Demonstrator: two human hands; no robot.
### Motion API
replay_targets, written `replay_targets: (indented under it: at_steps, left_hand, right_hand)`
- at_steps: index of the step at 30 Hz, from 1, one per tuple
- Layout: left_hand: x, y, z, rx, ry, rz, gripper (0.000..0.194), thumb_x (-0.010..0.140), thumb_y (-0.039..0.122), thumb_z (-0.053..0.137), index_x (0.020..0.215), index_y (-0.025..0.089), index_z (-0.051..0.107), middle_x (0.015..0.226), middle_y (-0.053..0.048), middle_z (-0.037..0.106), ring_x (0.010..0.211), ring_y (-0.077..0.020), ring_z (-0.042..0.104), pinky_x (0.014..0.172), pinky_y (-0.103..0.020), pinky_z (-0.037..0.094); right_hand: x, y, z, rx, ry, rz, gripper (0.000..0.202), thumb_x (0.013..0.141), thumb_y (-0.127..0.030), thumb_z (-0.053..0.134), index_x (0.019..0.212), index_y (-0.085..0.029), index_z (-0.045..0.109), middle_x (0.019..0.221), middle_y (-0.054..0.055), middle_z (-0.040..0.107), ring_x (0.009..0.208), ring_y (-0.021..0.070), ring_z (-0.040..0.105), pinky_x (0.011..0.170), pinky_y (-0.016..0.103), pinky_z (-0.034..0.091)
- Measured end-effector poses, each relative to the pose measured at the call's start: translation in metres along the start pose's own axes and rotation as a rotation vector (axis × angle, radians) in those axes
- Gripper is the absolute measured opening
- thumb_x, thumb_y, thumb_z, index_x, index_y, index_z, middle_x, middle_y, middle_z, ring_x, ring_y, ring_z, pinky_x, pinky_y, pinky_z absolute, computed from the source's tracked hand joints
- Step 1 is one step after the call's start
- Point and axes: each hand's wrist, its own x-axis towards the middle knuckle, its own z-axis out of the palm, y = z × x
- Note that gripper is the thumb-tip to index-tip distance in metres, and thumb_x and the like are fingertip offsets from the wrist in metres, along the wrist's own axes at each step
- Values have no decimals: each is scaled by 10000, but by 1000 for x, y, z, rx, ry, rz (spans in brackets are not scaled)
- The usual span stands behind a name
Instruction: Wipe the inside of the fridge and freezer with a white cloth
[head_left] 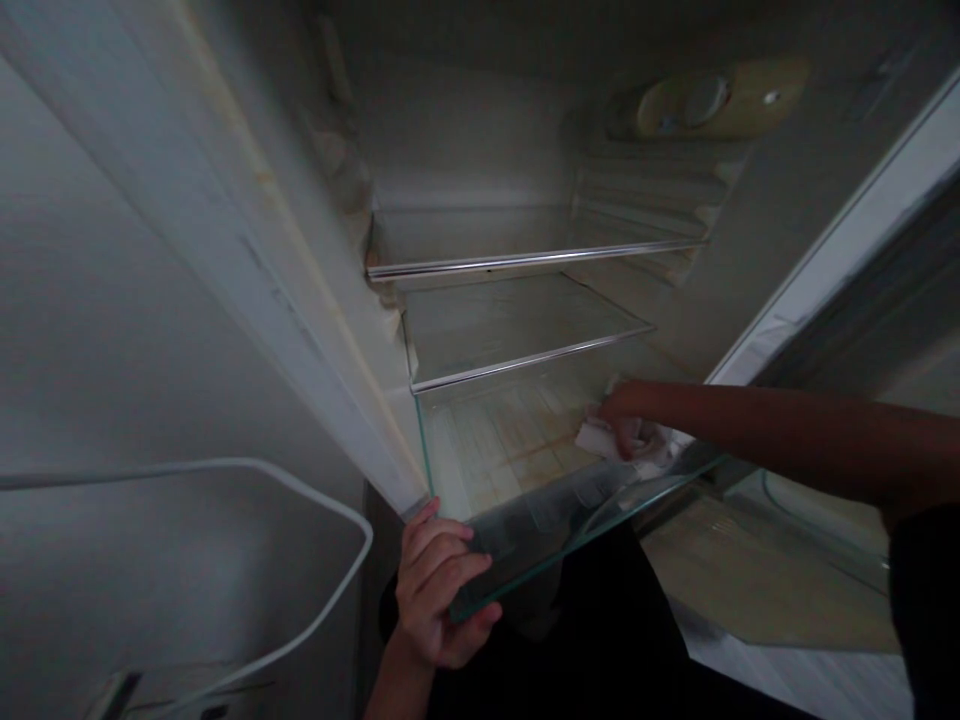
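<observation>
A glass shelf [525, 540] sticks out of the front of a fridge, its greenish edge toward me. My left hand [442, 590] grips its front left corner, fingers on top and thumb at the edge. On the right side of the glass, my right hand [624, 415] presses a pale cloth [596, 440] against the surface, its fingers bent around the cloth. Brownish stains show through the glass behind the hands.
Above are two more shelves with shiny front trims, the upper one [540, 260] and the lower one [532, 368]. A yellowed dial housing [724, 100] sits at upper right. A white cable [300, 485] loops at left. The open door [817, 570] with its bins stands at right.
</observation>
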Motion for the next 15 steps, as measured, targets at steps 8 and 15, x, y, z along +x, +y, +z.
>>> replay_targets:
  at_steps: [8, 15]
  left_hand:
    - [1, 2, 1, 11, 18, -19, 297, 906, 463, 527, 853, 216, 683, 660, 0, 612, 768, -215, 655, 1015, -509, 452]
    - [4, 3, -2, 50, -10, -1, 302, 907, 460, 516, 839, 220, 686, 662, -11, 640, 770, -217, 664, 991, -497, 471]
  right_hand:
    - [-6, -98, -23, -118, 29, -456, 569, 570, -466, 916, 973, -106, 741, 908, 81, 712, 936, 291, 671, 835, 332, 480]
    - [-32, -192, -40, -168, 254, -1071, 468, 755, -507, 792, 954, -95, 692, 901, 54, 677, 862, 203, 610, 766, 274, 463]
